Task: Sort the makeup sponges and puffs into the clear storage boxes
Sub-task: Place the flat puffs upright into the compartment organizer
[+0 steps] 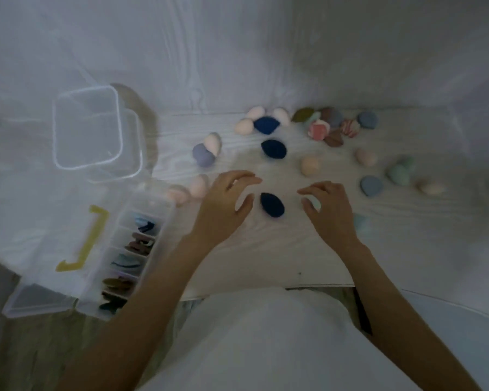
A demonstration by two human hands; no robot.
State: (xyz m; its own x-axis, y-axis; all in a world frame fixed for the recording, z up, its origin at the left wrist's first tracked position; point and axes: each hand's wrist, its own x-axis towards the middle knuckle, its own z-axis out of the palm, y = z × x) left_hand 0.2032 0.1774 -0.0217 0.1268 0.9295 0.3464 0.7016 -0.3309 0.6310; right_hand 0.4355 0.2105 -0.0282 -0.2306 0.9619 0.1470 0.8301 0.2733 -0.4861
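Neither hand holds anything: the left hand (226,198) and the right hand (326,206) hover over the table (266,249) with fingers loosely curled, flanking a dark blue sponge (272,204) that lies between them, untouched.

Far left of the hands, an empty clear box (88,128) sits open. Nearer, the divided box (119,266) with the yellow handle (85,244) holds flat puffs sorted by colour in its compartments. Just left of the left hand lie two pink sponges (187,190). Beyond the hands, two more dark blue sponges (273,149) rest apart from each other, with pale and grey ones nearby. To the right, a mixed cluster (331,127) and scattered teal, blue and peach pieces remain unsorted.

Risks: the sponge is rounded and soft, so a one-sided touch may roll it away. Both hands closing together may collide. The dim, blurred light makes dark blue hard to distinguish from other dark colours, which may cause mis-sorting.
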